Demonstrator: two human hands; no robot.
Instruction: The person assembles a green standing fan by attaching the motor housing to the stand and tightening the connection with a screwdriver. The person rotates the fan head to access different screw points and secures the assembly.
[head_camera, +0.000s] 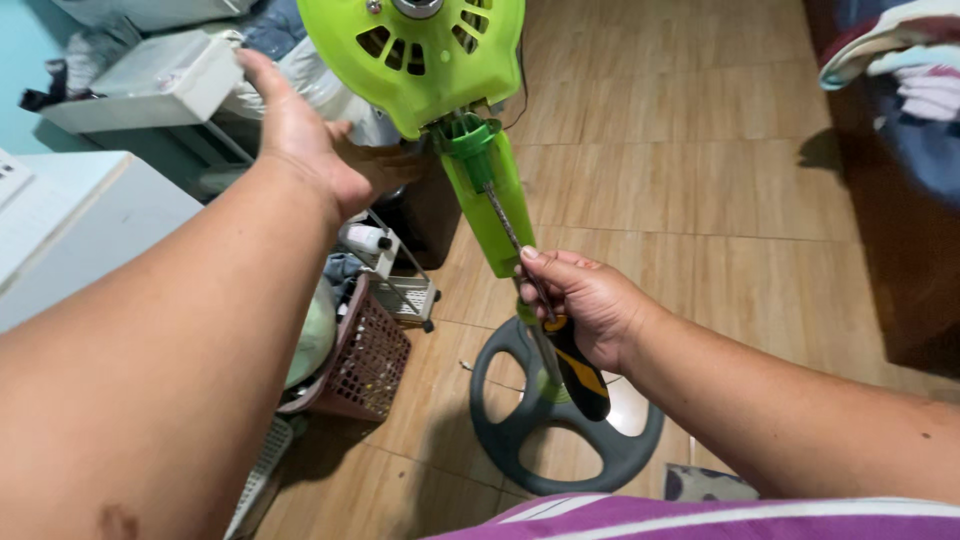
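A bright green stand fan, with no blades or grille on it, rises in front of me. Its round motor housing (415, 55) sits at the top of the view on a green neck (490, 195). Far below lies its grey ring base (560, 425) on the floor. My left hand (315, 150) reaches up behind the housing's left side and steadies it. My right hand (585, 305) grips a screwdriver (570, 365) with a black and yellow handle. Its metal shaft runs up along the neck, the tip at the joint under the housing.
A pink plastic basket (365, 365) with clothes stands at the left on the wooden floor (700, 150). Beside it is a small wire rack (400, 285) with a bottle. A white appliance (70, 225) and white boxes fill the far left. Folded laundry (900, 60) lies at the upper right.
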